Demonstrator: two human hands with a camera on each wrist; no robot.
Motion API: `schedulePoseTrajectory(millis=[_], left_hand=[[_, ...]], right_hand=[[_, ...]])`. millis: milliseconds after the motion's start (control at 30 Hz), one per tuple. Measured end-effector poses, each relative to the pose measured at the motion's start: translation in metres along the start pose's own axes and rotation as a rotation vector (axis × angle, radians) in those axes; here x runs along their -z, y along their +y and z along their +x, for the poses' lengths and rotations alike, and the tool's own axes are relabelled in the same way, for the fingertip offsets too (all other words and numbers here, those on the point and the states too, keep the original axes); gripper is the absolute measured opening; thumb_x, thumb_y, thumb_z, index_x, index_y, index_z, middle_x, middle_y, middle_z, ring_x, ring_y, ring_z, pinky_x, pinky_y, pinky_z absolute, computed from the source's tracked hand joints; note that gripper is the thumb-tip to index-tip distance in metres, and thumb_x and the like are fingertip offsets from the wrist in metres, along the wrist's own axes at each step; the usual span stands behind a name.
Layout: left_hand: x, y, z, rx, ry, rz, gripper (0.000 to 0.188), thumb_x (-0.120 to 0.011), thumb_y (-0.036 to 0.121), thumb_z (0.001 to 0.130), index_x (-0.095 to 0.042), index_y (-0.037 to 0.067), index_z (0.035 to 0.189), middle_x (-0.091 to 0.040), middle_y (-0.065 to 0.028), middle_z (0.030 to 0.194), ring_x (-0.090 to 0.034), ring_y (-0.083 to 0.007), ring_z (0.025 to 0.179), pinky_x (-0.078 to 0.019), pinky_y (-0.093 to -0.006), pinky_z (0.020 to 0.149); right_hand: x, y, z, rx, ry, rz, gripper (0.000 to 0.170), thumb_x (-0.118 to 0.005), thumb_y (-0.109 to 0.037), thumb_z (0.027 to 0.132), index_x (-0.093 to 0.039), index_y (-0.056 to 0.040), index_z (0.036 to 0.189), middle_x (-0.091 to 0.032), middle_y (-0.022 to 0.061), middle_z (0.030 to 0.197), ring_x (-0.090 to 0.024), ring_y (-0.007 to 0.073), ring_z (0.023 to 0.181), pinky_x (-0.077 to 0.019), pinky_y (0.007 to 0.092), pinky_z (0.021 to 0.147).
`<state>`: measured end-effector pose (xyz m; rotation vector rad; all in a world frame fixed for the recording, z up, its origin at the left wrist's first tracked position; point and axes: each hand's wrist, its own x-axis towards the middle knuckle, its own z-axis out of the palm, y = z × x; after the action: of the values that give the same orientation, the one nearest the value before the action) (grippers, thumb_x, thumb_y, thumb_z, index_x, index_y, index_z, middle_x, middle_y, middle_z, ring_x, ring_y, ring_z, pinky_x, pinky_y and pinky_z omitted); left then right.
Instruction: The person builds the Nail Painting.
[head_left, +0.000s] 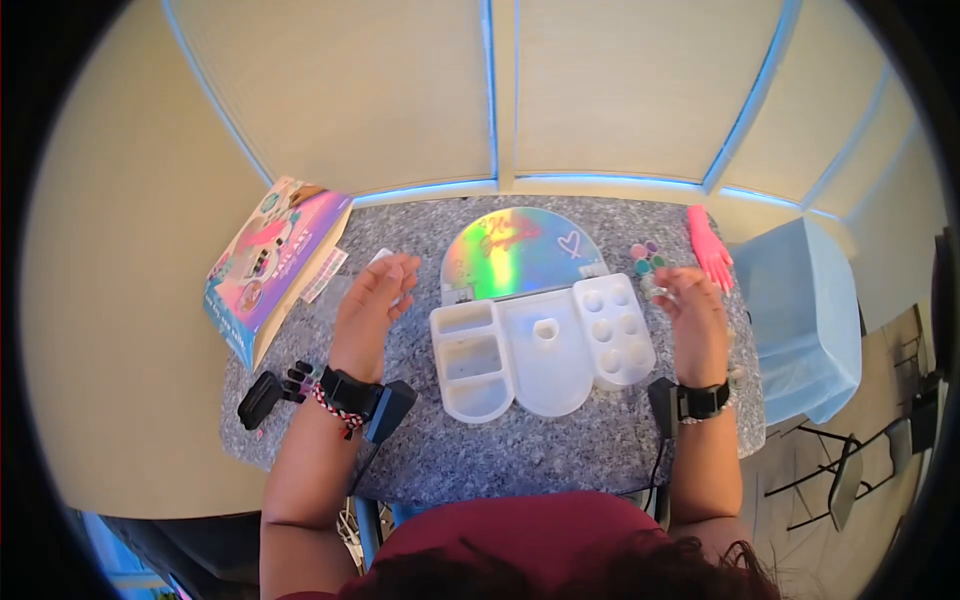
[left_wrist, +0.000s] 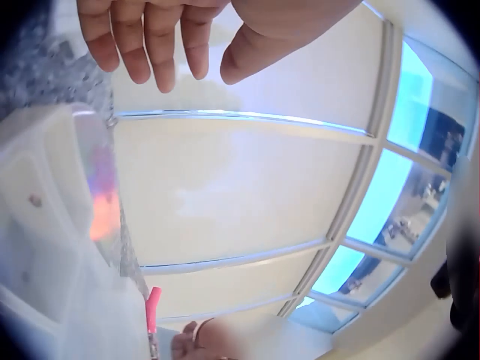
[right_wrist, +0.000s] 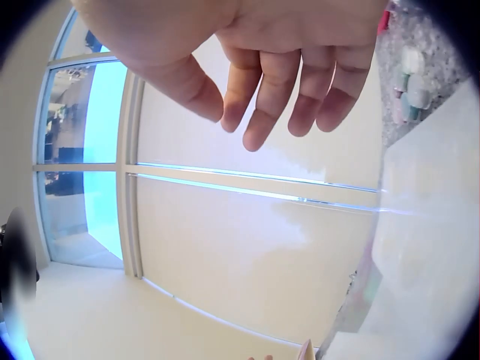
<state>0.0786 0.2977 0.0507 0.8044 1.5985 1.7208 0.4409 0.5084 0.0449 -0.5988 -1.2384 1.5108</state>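
Observation:
My left hand (head_left: pixel 372 305) is raised over the left part of the table, its fingers loosely bent and nothing in them. Across from it, my right hand (head_left: pixel 697 320) hovers near the tray's right side, also holding nothing. Both wrist views show relaxed, slightly spread fingers. Between the hands lies a white plastic tray (head_left: pixel 545 375) with rectangular compartments on the left and round wells on the right. Behind it is a shiny holographic rounded panel (head_left: pixel 520 255) with a heart on it. Small pots of coloured glitter (head_left: pixel 645 262) sit just beyond the right hand.
A colourful nail art box (head_left: pixel 275 265) leans at the table's left edge. Near the left wrist are a black object (head_left: pixel 260 400) and small dark-capped bottles (head_left: pixel 300 380). A pink model hand (head_left: pixel 708 248) lies at the back right. Beside the table stands a blue-covered piece of furniture (head_left: pixel 805 320).

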Motion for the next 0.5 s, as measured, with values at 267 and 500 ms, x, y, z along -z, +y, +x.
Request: schedulePoseTrajectory(millis=[267, 500], left_hand=[[0.009, -0.054, 0.009, 0.28, 0.173, -0.376, 0.036, -0.061, 0.037, 0.114, -0.064, 0.011, 0.138, -0.073, -0.0028, 0.118, -0.068, -0.0141, 0.103, -0.0549, -0.0319, 0.088], [0.02, -0.04, 0.006, 0.331, 0.166, -0.549, 0.037, -0.06, 0.04, 0.115, -0.051, 0.018, 0.086, -0.033, 0.0088, 0.06, -0.027, -0.0061, 0.045, -0.0233, -0.0258, 0.042]], right_hand=[[0.014, 0.026, 0.006, -0.191, 0.077, 0.073, 0.019, -0.061, -0.019, 0.111, -0.07, -0.0062, 0.121, -0.074, 0.0102, 0.132, -0.068, 0.0218, 0.126, -0.0534, 0.0391, 0.107], [0.023, 0.035, 0.006, -0.212, 0.239, 0.165, 0.015, -0.063, -0.021, 0.11, -0.067, -0.0075, 0.116, -0.064, 0.0011, 0.098, -0.064, 0.0161, 0.09, -0.0548, 0.0343, 0.084]])
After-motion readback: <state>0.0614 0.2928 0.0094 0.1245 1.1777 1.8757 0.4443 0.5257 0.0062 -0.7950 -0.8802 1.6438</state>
